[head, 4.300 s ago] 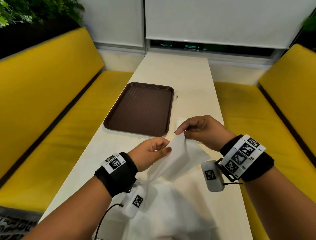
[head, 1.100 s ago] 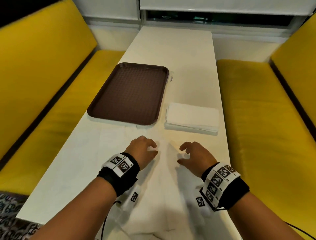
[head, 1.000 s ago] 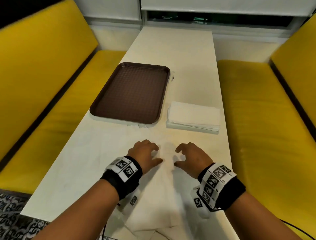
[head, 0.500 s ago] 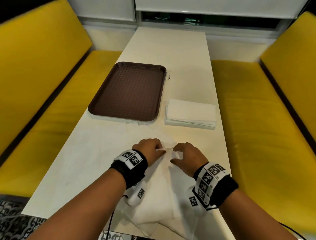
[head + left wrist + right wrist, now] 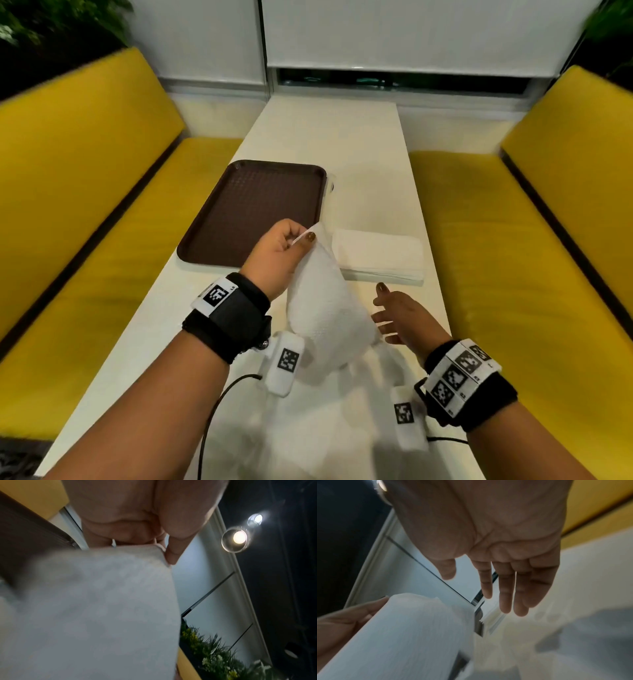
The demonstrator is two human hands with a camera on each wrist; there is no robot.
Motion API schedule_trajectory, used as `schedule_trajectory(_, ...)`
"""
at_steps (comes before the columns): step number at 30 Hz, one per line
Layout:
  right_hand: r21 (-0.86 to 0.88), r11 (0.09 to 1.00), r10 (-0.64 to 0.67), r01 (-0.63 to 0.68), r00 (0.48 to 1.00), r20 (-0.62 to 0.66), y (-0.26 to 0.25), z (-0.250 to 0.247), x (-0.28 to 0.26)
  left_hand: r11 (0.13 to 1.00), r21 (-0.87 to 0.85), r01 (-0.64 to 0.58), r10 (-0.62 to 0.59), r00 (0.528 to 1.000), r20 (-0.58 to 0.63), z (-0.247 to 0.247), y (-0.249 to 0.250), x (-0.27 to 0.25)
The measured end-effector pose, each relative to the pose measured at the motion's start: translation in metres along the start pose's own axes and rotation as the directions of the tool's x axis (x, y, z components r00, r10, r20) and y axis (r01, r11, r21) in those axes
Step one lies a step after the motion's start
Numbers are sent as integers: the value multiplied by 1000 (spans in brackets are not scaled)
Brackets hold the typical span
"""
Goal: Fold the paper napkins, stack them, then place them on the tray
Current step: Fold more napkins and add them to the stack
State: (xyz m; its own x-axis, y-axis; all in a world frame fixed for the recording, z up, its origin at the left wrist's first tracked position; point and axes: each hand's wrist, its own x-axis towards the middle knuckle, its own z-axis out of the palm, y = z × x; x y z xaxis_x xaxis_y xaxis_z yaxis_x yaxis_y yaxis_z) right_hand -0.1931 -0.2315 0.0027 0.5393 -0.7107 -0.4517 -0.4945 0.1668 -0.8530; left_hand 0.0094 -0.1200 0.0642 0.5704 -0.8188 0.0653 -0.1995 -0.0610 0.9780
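Note:
My left hand [image 5: 291, 241] pinches the top corner of a white paper napkin [image 5: 325, 308] and holds it up above the table; the sheet hangs down toward more loose napkins [image 5: 329, 428] at the near edge. In the left wrist view the thumb [image 5: 173, 555] presses the napkin [image 5: 102, 608] against the fingers. My right hand [image 5: 394, 318] hovers to the napkin's right with straight fingers [image 5: 505, 595] and holds nothing. A stack of folded napkins [image 5: 378, 255] lies on the table right of the brown tray [image 5: 253, 212], which has nothing on it.
The long white table [image 5: 359, 154] runs away from me between two yellow benches [image 5: 85, 222] [image 5: 531, 257]. A window and white wall close the far end. Cables trail from both wrist cameras near the table's front edge.
Both hands were down on the loose napkins half a second ago. My left hand has since lifted one napkin by a corner; my right hand has let go and spread out.

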Motion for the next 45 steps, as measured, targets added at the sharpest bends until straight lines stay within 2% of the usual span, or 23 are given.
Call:
schedule_trajectory(2, 129, 990, 52, -60, 997, 64, -9, 6, 0, 999, -21, -37, 36, 998, -47, 1, 10, 6)
schedule_trajectory(4, 243, 968, 36, -56, 996, 86, -19, 8, 0, 997, -48, -52, 48, 996, -81, 2, 18, 13)
schedule_trajectory(8, 422, 906, -43, 27, 999, 27, -42, -2, 1, 990, -98, -98, 81, 983, -166, -1, 33, 27)
schedule_trajectory(12, 651, 753, -157, 99, 987, 32, -59, -21, 2, 988, -112, -111, 82, 968, -238, -2, 46, 43)
schedule_trajectory(14, 700, 696, -219, 160, 976, -6, -68, -31, 5, 982, -150, -116, 78, 968, -239, 2, 55, 51)
schedule_trajectory(19, 541, 772, -306, 334, 941, -146, -94, -53, 8, 961, -219, -171, 122, 967, -222, 15, 73, 66)
schedule_trajectory(22, 420, 813, -335, 402, 914, -227, -101, -69, 9, 952, -258, -167, 128, 979, -162, 18, 73, 73)
schedule_trajectory(28, 256, 829, -408, 497, 851, -331, -117, -109, 8, 988, 37, -151, 152, 988, -21, 33, 74, 86)
schedule_trajectory(32, 172, 835, -452, 523, 829, -331, -124, -127, 14, 951, 270, -149, 172, 983, -61, 43, 71, 98)
schedule_trajectory(35, 161, 825, -464, 541, 813, -352, -123, -139, 27, 921, 352, -167, 211, 973, -90, 52, 70, 105)
schedule_trajectory(37, 149, 820, -481, 553, 807, -343, -121, -146, 36, 945, 295, -140, 173, 981, -88, 57, 66, 112)
schedule_trajectory(40, 247, 818, -462, 519, 849, -256, -113, -149, 52, 997, 81, -9, 14, 998, -69, 63, 54, 122)
schedule_trajectory(43, 321, 827, -400, 461, 885, -239, -103, -148, 72, 989, -84, 119, -121, 992, -20, 71, 41, 126)
schedule_trajectory(45, 353, 830, -358, 432, 898, -255, -96, -146, 86, 975, -128, 181, -180, 984, 19, 75, 31, 125)
